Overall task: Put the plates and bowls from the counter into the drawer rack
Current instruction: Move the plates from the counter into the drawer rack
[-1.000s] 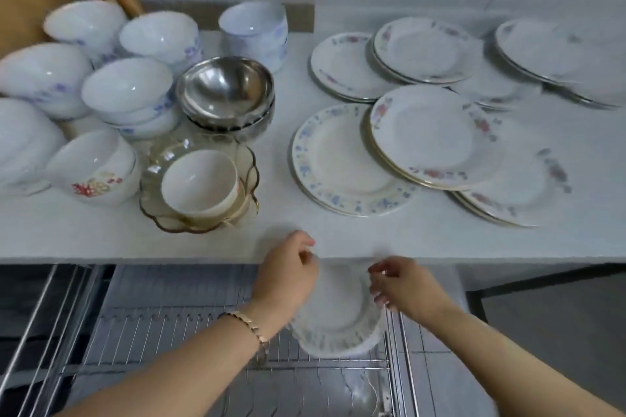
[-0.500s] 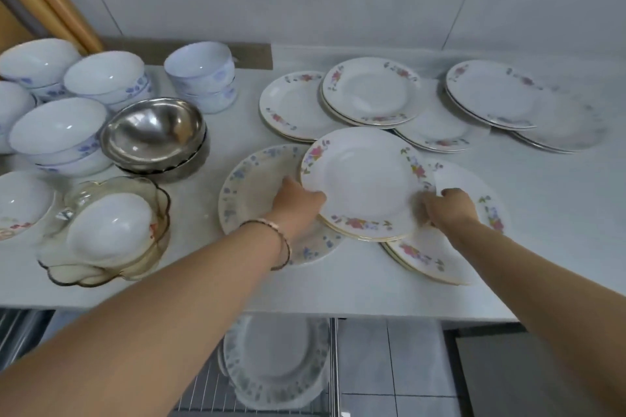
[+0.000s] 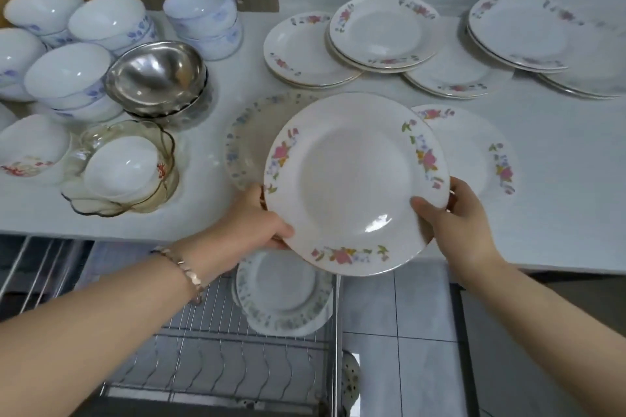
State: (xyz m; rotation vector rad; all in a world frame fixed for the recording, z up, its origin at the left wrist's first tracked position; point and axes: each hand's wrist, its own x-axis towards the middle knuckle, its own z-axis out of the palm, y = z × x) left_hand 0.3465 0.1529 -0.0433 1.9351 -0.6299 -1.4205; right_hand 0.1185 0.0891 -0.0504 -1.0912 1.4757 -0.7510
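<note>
A white plate with pink flowers (image 3: 352,176) is lifted off the counter and tilted toward me. My left hand (image 3: 257,220) grips its lower left rim and my right hand (image 3: 457,217) grips its lower right rim. Below the counter edge the wire drawer rack (image 3: 216,342) stands pulled out, with a blue-patterned plate (image 3: 281,291) standing in its right end. Other flowered plates lie on the counter: one with blue marks (image 3: 247,135) behind the held plate, one at its right (image 3: 474,152), and several stacks at the back (image 3: 382,30).
Several white bowls (image 3: 67,74) are stacked at the counter's left, with steel bowls (image 3: 155,78) and an amber glass dish (image 3: 118,169) holding a white bowl. Tiled floor (image 3: 399,332) lies right of the rack. The counter (image 3: 555,206) has its front edge right above the rack.
Both hands left the plate set in the rack, reached up to the counter, took the pink-flowered plate by its rim and lifted it toward me.
</note>
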